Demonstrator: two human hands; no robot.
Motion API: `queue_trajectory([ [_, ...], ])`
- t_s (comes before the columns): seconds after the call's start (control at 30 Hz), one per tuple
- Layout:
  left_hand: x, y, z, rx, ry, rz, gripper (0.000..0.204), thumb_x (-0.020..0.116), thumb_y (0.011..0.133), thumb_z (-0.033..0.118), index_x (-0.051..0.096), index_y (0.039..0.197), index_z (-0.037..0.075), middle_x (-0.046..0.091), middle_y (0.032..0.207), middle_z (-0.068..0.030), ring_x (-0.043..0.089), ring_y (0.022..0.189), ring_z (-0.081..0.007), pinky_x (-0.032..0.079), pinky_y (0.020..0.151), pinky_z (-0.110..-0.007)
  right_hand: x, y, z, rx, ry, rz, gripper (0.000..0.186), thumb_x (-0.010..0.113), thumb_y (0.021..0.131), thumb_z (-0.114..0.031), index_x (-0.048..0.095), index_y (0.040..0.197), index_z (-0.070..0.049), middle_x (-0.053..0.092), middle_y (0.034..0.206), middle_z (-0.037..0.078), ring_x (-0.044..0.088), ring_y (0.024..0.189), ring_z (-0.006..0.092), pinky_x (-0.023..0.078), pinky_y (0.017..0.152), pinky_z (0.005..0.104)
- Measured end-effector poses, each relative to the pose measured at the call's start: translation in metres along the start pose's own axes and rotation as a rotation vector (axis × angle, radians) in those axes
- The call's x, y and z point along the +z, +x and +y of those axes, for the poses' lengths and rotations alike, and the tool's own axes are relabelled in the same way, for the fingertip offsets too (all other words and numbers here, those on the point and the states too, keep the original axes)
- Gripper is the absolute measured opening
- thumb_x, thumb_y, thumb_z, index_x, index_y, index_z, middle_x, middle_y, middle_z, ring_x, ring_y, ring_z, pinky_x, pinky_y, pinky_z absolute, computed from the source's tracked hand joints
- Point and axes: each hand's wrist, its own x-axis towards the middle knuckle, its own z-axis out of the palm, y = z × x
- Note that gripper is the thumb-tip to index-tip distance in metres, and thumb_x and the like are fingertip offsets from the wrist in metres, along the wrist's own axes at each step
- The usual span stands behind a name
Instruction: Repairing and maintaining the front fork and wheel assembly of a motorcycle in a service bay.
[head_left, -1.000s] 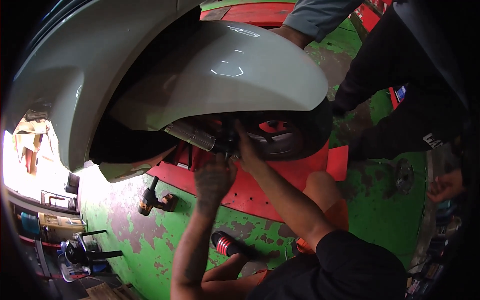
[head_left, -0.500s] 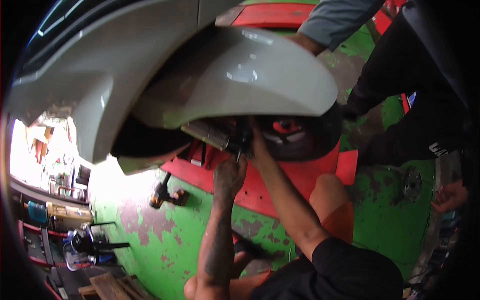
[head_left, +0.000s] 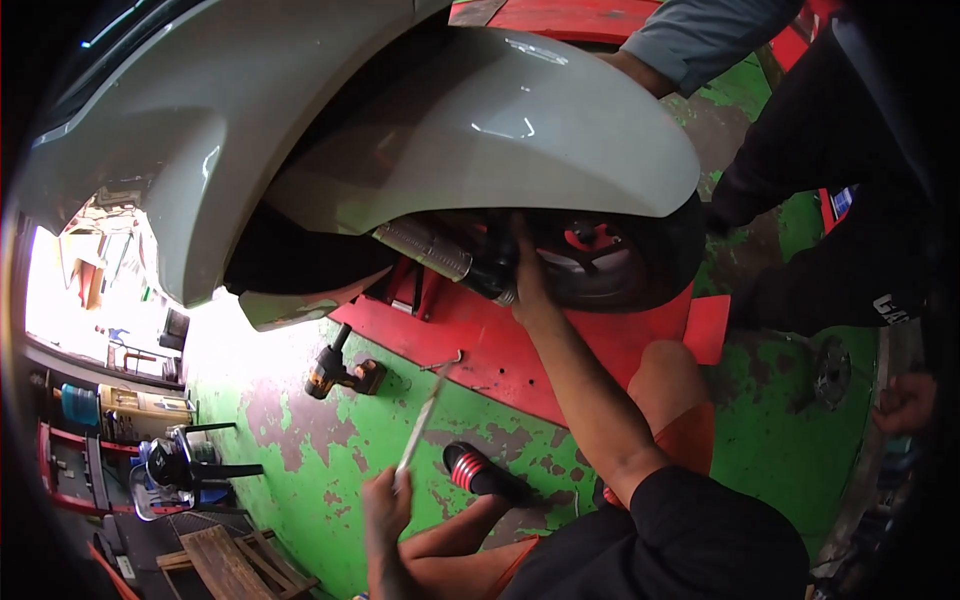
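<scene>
In my left hand [head_left: 386, 506], closed around its lower end, is a long, slim silver tool [head_left: 416, 438], held out over the green floor with its upper end blurred near the red platform. My right hand [head_left: 530, 282] reaches under the grey fender [head_left: 520, 130] of a motor scooter, touching dark parts at the lower end of the silver fork leg [head_left: 424, 250]. Its fingers are mostly in shadow beside the wheel [head_left: 655, 265]. A small metal rod [head_left: 480, 387] lies at the platform's edge, below the fork.
A cordless impact driver [head_left: 340, 372] lies on the floor to the left. Another person's sleeve [head_left: 690, 45] and hand reach to the fender's far side; a second hand [head_left: 905, 404] shows at the right. A metal disc [head_left: 832, 372] lies on the floor. Wooden planks [head_left: 225, 565] are at lower left.
My left hand has pulled down and back from the fork, and the silver tool now shows in it. My right hand stays by the wheel. The view has shifted slightly.
</scene>
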Motion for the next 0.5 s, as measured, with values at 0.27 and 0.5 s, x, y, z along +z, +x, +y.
queue_trajectory([
  [0.27, -0.082, -0.033, -0.012, 0.024, 0.402, -0.151, 0.028, 0.061, 0.094, 0.024, 0.054, 0.077, 0.003, 0.055, 0.059, -0.0187, 0.055, 0.053, -0.0373, 0.042, 0.052, -0.047, 0.0, 0.001, -0.009, 0.019, -0.06, -0.048, 0.07, 0.058, 0.086, -0.07, 0.059, 0.123, -0.01, 0.067, 0.093, 0.002, 0.068, 0.082, 0.0151, 0.059, 0.071, 0.0334],
  [0.5, 0.074, 0.124, -0.025, 0.596, 0.37, -0.406, 0.031, 0.056, 0.095, 0.037, 0.056, 0.093, 0.006, 0.062, 0.086, -0.0155, 0.063, 0.079, -0.0397, 0.051, 0.067, -0.049, -0.01, -0.013, -0.006, -0.079, -0.017, -0.076, 0.079, 0.053, 0.088, -0.07, 0.046, 0.14, -0.011, 0.06, 0.128, 0.009, 0.06, 0.116, 0.0234, 0.048, 0.101, 0.0393],
])
